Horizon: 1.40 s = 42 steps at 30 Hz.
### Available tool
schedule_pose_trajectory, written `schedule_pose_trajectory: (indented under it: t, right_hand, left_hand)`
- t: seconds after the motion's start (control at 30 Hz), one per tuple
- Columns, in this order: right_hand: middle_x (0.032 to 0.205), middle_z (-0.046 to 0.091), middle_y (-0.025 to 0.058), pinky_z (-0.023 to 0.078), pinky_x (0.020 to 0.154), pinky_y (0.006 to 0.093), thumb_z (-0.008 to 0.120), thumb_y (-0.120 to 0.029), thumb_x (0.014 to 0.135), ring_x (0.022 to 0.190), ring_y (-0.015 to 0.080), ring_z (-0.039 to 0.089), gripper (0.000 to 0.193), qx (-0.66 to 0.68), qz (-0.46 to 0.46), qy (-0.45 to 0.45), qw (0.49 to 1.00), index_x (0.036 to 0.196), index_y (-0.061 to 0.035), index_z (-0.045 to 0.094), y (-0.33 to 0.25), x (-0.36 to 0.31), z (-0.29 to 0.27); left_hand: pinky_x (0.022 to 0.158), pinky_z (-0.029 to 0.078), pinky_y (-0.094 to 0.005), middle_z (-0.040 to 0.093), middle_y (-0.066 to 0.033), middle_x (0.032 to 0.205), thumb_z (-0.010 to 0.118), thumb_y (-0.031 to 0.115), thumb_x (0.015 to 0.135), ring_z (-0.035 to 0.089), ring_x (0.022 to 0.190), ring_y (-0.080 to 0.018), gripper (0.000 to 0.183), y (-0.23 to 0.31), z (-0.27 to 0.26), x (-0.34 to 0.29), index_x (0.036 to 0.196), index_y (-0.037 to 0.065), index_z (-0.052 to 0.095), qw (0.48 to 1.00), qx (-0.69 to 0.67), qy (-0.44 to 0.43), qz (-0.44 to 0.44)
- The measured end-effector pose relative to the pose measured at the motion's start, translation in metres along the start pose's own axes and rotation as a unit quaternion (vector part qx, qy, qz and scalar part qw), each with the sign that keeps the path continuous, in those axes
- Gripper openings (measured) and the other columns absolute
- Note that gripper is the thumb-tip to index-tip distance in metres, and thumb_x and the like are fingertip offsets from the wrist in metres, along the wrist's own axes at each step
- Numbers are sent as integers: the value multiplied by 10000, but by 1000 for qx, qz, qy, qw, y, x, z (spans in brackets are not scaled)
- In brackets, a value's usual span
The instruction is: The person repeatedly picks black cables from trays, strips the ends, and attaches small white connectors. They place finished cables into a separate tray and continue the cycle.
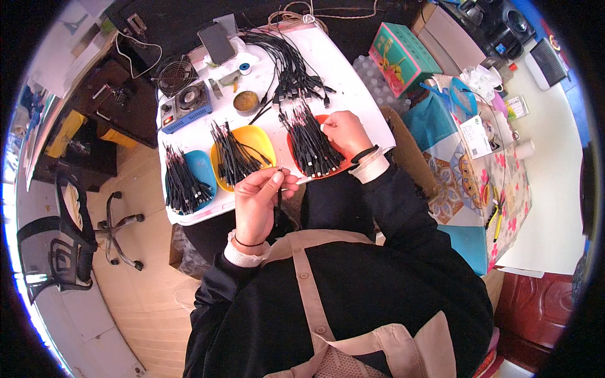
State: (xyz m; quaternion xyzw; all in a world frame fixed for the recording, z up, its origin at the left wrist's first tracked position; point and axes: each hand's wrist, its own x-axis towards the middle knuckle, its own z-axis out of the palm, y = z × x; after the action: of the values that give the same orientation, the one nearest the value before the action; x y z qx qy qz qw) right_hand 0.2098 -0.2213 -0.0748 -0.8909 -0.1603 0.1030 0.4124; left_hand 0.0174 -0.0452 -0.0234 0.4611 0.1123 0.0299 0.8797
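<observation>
My left hand (pixel 261 188) pinches a short black cable (pixel 278 205) just in front of the table edge, its lower part hanging down past my fingers. Over the right side of a red tray (pixel 345 165) my right hand (pixel 346 135) is closed beside a bundle of black cables (pixel 312 142); what lies between its fingertips is too small to make out. These cables show reddish wire ends at the far side and metal connectors at the near side. Similar bundles rest in a yellow tray (pixel 263 140) and a blue tray (pixel 205 165) to the left.
Behind the trays are a blue soldering station (pixel 187 107), a round tin (pixel 246 102), a solder spool (pixel 244 68), a phone (pixel 216 43) and a long cable bundle (pixel 293 69). A green box (pixel 403 60) stands right of the table. An office chair (pixel 66 233) is at left.
</observation>
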Motion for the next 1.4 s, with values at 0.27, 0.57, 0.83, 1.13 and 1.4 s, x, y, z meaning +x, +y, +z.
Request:
schedule_pose_trajectory:
  t: [0.27, 0.57, 0.83, 1.13, 1.4]
  right_hand:
    - [670, 639, 116, 486, 557, 324, 660, -112, 829, 596, 229, 641, 122, 41, -188, 173, 966, 908, -26, 624, -57, -48, -20]
    - [756, 581, -36, 395, 524, 165, 596, -88, 929, 622, 15, 507, 124, 303, -149, -97, 936, 1016, 2, 600, -111, -113, -5]
    - [777, 607, -23, 408, 544, 167, 591, -76, 929, 646, 15, 528, 98, 261, -147, -102, 949, 999, -9, 604, -115, -114, -11]
    - [806, 625, 31, 488, 611, 200, 604, -49, 909, 705, 68, 605, 74, 408, -146, -145, 889, 957, 4, 584, -119, -101, -12]
    - [814, 581, 8, 427, 517, 178, 563, -151, 934, 649, 92, 592, 111, 583, 45, -270, 765, 1002, -69, 533, -99, -97, -3]
  left_hand:
    - [866, 549, -408, 656, -172, 1098, 534, 66, 948, 621, 1073, -269, 158, 6, 8, 0, 1039, 1, 645, 999, -34, 19, 30]
    - [843, 516, -259, 643, -98, 1168, 591, 9, 907, 614, 998, -133, 191, 15, 29, -5, 1079, -19, 668, 993, -80, 8, 90]
    - [770, 526, -233, 669, -105, 1097, 598, -9, 895, 639, 892, -119, 173, 9, 23, -9, 1049, -39, 670, 991, -57, 14, 118]
    - [585, 439, -193, 691, -102, 907, 567, 43, 925, 591, 667, -102, 151, 15, 23, -15, 1014, -44, 653, 994, 44, -9, 101]
    - [510, 302, -198, 627, -61, 771, 545, 97, 945, 383, 553, -67, 169, 10, 21, -10, 946, -37, 648, 994, -58, -96, 21]
